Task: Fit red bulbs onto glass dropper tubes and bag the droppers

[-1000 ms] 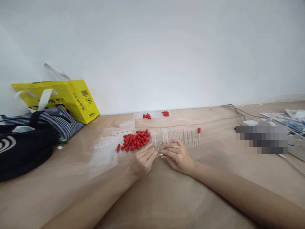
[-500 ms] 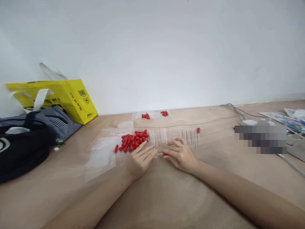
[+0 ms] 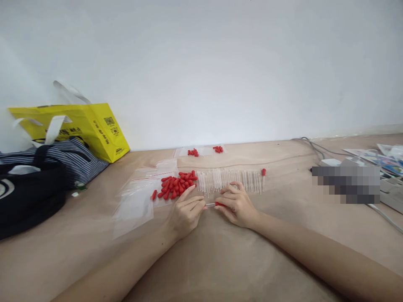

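Observation:
Between my two hands lies a clear glass dropper tube [image 3: 210, 205], level and just above or on the table. My left hand [image 3: 188, 212] pinches its left end. My right hand [image 3: 237, 205] is closed on a red rubber bulb [image 3: 220, 204] at the tube's right end; how far the bulb sits over the tube is hidden by the fingers. Beyond my hands a row of clear dropper tubes [image 3: 220, 179] lies side by side. At the row's right end one tube carries a red bulb [image 3: 263, 172]. A pile of loose red bulbs [image 3: 173, 186] lies beyond my left hand.
Clear zip bags [image 3: 135, 209] lie flat at the left. Another bag with red bulbs [image 3: 193, 153] is near the wall. A yellow bag [image 3: 103, 130], a striped bag [image 3: 72, 157] and a black bag [image 3: 31, 205] stand far left. Cables [image 3: 311, 144] and papers [image 3: 368, 155] are at the right.
My hands stay almost in place around the tube and bulb. My left fingers have closed slightly on the tube's left end. The view has shifted a little.

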### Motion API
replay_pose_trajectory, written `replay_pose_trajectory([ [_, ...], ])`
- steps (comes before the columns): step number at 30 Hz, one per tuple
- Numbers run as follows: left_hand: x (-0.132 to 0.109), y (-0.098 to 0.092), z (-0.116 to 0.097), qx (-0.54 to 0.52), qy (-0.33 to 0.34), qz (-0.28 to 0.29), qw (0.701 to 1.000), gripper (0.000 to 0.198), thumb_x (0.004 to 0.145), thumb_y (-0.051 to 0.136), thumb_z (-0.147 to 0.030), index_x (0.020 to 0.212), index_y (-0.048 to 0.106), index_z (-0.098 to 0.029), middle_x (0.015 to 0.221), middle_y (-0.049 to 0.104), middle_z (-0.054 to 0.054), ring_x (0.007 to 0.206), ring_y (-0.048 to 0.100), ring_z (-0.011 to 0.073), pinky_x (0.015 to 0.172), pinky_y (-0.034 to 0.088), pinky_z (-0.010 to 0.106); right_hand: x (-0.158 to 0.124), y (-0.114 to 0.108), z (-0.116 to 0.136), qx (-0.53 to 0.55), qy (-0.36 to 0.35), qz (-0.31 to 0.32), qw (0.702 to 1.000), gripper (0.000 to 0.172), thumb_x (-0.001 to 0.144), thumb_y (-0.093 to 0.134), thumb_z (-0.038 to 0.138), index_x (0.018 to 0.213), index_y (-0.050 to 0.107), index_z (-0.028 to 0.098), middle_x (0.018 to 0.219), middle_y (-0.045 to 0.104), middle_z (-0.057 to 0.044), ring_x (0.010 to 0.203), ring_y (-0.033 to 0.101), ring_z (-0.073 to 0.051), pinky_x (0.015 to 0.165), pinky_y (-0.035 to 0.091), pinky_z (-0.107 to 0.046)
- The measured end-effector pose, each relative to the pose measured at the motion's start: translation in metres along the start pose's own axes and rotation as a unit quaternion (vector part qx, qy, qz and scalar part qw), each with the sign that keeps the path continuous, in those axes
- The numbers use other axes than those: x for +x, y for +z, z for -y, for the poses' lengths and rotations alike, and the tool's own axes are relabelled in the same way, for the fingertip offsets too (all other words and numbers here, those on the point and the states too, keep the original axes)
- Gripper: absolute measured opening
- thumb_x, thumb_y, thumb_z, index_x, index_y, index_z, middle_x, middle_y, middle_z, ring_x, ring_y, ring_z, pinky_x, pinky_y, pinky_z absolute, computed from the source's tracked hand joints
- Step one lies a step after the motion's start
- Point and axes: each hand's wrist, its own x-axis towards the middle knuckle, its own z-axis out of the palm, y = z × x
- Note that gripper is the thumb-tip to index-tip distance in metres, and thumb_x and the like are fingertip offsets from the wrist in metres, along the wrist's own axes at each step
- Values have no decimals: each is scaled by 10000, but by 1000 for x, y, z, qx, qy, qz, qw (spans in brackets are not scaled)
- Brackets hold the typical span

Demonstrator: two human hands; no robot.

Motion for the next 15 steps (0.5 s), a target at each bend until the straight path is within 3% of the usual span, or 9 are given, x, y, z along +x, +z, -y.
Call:
replay_pose_trajectory([
  [10,1,1,0,-7,-13,-11,1000,156,817,448,-110,718,564,-148,643,646,2,751,633,136,988,308,451,3,2,1,35,10,15,999,167,817,456,265,796,609,200,657,627,-4,811,534,-144,869,229,-387],
  [15,0,1,1,-10,-15,-28,999,109,806,476,-108,748,561,-146,639,648,-10,718,637,123,1017,266,448,4,2,-6,131,60,34,989,158,800,505,322,849,610,215,756,650,-7,830,540,-143,854,275,-368],
])
